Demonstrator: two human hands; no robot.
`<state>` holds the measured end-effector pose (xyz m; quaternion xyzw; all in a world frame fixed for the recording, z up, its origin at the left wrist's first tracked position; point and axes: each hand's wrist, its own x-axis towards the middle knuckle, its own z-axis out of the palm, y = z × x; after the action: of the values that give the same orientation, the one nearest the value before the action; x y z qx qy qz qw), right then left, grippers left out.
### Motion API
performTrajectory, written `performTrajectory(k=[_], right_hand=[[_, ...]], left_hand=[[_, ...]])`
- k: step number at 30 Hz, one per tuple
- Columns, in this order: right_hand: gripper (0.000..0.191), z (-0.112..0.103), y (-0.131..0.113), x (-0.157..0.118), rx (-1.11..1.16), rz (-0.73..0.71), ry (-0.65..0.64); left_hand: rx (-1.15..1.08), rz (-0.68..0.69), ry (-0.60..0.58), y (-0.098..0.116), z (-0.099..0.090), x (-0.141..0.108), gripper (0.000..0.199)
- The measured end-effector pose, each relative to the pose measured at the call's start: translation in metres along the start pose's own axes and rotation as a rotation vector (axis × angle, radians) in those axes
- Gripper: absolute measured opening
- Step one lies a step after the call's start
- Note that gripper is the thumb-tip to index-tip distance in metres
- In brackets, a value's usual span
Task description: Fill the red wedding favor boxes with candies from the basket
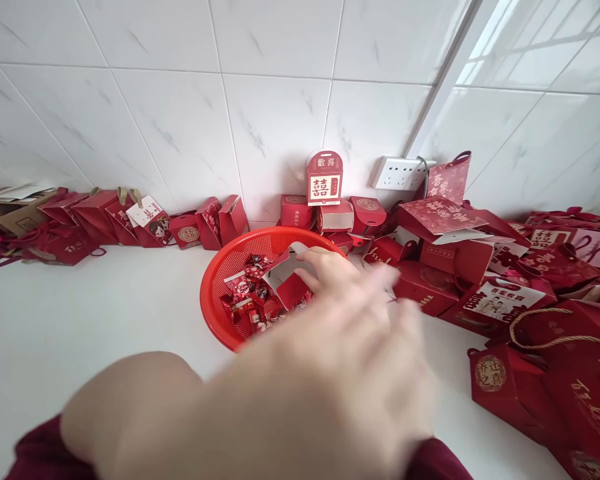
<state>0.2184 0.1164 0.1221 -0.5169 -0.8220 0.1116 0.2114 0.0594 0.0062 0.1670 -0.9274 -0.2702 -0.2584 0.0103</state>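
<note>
Over the orange-red plastic basket (213,277), my right hand (330,267) pinches the edge of a small red gift box (291,288). The box is tilted, and its pale inside faces up. Wrapped red candies (247,293) lie in the basket beside and below it. My left hand (350,360) crosses in front, close to the camera and smeared by motion. Its fingers point to the upper right, and whether they hold anything is unclear. It covers the basket's lower right part and most of my right forearm.
Red gift boxes (97,212) line the wall on the left. Behind the basket, a box with white panels (324,180) stands on other boxes. A large pile of red boxes (430,283) fills the right side, below a white power strip (400,173). Everything rests on a white countertop (145,300).
</note>
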Motion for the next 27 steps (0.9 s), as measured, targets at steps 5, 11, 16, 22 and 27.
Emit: performTrajectory(k=[5, 11, 16, 22, 27], right_hand=[[0.041, 0.0, 0.005, -0.001, 0.123, -0.076, 0.146], [0.041, 0.003, 0.008, 0.004, 0.31, -0.162, 0.253], [0.021, 0.006, 0.01, 0.01, 0.238, -0.01, 0.373], [0.041, 0.022, 0.003, 0.02, -0.036, 0.281, 0.241], [0.049, 0.036, -0.003, 0.028, 0.078, 0.401, 0.109]], left_hand=[[0.148, -0.325, -0.118, -0.093, 0.005, 0.021, 0.034], [-0.087, -0.608, -0.208, -0.143, 0.022, -0.008, 0.032], [-0.08, -0.649, -0.028, -0.149, 0.022, -0.011, 0.037], [0.179, -0.528, 0.066, -0.14, 0.038, -0.01, 0.041], [0.343, -0.459, 0.133, -0.124, 0.05, -0.008, 0.041]])
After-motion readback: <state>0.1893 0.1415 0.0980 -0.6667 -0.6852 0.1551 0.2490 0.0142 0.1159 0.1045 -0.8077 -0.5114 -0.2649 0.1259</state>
